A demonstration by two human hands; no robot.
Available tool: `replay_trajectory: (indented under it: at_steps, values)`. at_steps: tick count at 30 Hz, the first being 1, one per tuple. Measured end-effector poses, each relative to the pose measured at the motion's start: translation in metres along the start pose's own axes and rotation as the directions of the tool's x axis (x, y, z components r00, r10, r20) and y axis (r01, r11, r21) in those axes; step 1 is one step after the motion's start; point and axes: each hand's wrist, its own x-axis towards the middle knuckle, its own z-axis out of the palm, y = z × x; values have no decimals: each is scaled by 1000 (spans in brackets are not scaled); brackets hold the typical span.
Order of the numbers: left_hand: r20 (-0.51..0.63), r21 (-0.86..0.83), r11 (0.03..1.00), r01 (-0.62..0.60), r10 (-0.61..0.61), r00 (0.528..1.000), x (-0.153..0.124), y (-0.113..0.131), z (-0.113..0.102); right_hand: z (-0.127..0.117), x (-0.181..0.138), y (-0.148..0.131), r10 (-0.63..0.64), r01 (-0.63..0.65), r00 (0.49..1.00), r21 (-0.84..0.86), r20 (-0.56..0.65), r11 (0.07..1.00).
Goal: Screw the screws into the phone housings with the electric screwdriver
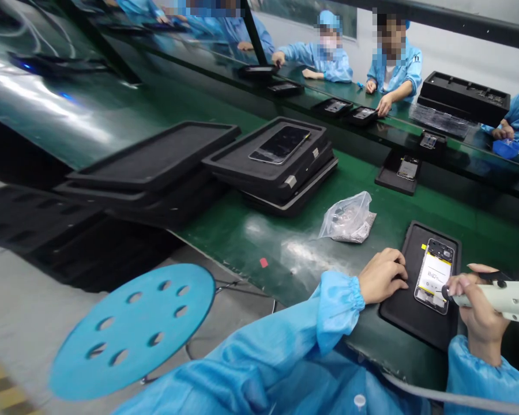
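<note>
An opened phone (433, 275) with a yellow-white battery lies in a black tray (409, 314) on the green bench. My left hand (383, 275) rests with curled fingers on the tray's left part, touching the phone's edge. My right hand (480, 314) is closed around a pale electric screwdriver (497, 300), whose tip sits at the phone's lower right corner. Both arms wear blue sleeves.
A clear plastic bag of small parts (348, 219) lies left of the tray. Stacked black trays (281, 167), one holding a phone, stand further left beside more trays (155, 167). A blue perforated stool (134, 328) stands below. Several people in blue sit across a conveyor (363, 95).
</note>
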Motion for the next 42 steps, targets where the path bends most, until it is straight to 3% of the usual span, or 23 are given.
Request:
replay_trajectory:
  at_steps: [3,7,10,14,18,23,42]
  values:
    - [32,51,997,55,-57,998,6,5,2,0,-1,-2,-9,9,1000,7,-7,1000]
    - [58,110,994,26,-32,998,7,7,1,0,0,-2,-8,8,1000,17,-22,1000]
    - [-46,136,989,-51,57,997,1,5,3,0,0,-2,-17,19,999,34,-37,999]
    - [-202,-8,989,-146,141,969,-5,6,17,4,0,-1,-9,12,999,72,-36,997]
    - [-135,-137,977,-161,142,981,-6,12,31,10,-1,-1,-8,10,1000,110,-20,994]
    - [-70,-170,969,-179,169,983,-6,15,32,20,-4,-1,25,-29,999,116,39,993]
    - [-154,-249,948,-201,166,974,-6,17,33,19,-10,7,48,-62,990,109,132,992]
